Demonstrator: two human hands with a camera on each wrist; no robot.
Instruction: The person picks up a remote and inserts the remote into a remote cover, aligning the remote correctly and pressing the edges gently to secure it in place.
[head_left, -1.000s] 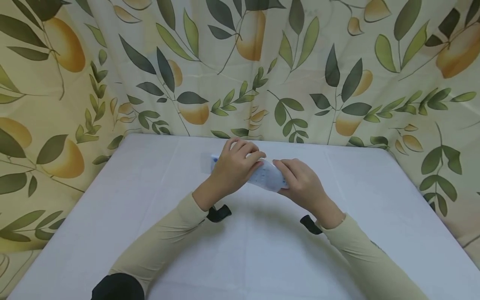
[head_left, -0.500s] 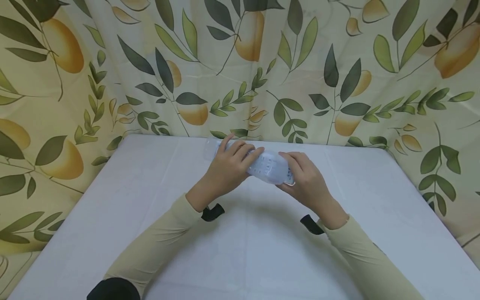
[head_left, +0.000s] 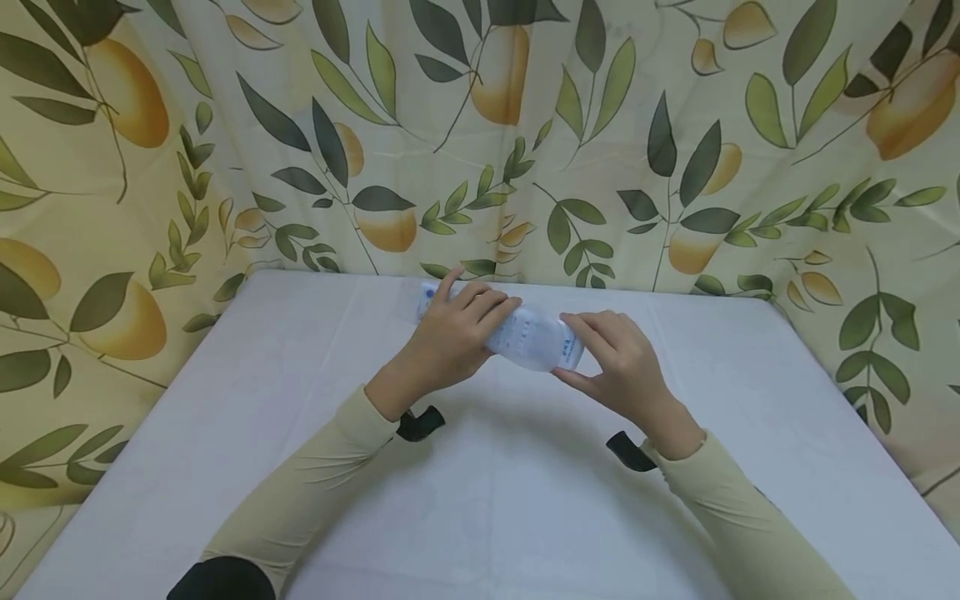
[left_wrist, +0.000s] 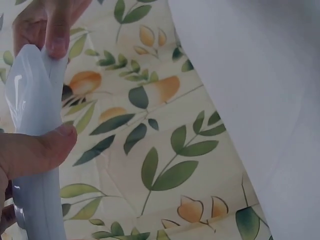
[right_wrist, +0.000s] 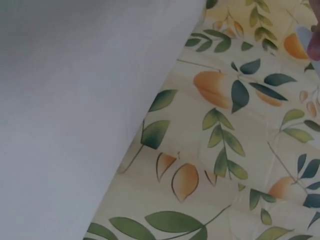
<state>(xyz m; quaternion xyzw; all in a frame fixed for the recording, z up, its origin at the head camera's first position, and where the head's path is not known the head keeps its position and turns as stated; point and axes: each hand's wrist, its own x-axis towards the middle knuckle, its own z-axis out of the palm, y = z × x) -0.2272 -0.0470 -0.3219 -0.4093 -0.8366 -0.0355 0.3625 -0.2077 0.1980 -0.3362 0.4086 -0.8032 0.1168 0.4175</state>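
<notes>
A translucent plastic package [head_left: 528,337] with blue print is held up above the far part of the table, slanting down to the right. My left hand [head_left: 452,340] grips its left part from above, fingers spread over it. My right hand [head_left: 619,362] pinches its right end between thumb and fingers. From the side, in the left wrist view, the package [left_wrist: 37,110] looks thin and bulges near its top, with the left thumb [left_wrist: 42,150] across it. Only a fingertip [right_wrist: 314,47] and a sliver of the package show in the right wrist view.
A white cloth covers the table [head_left: 480,500]. Behind its far edge hangs a curtain [head_left: 450,167] printed with leaves and orange fruit. Black straps [head_left: 420,424] show at both wrists, and a dark round object [head_left: 222,579] is at the lower left.
Both hands have shifted slightly apart. The right thumb and fingers have opened wider around the package's end, and more of its printed right end shows.
</notes>
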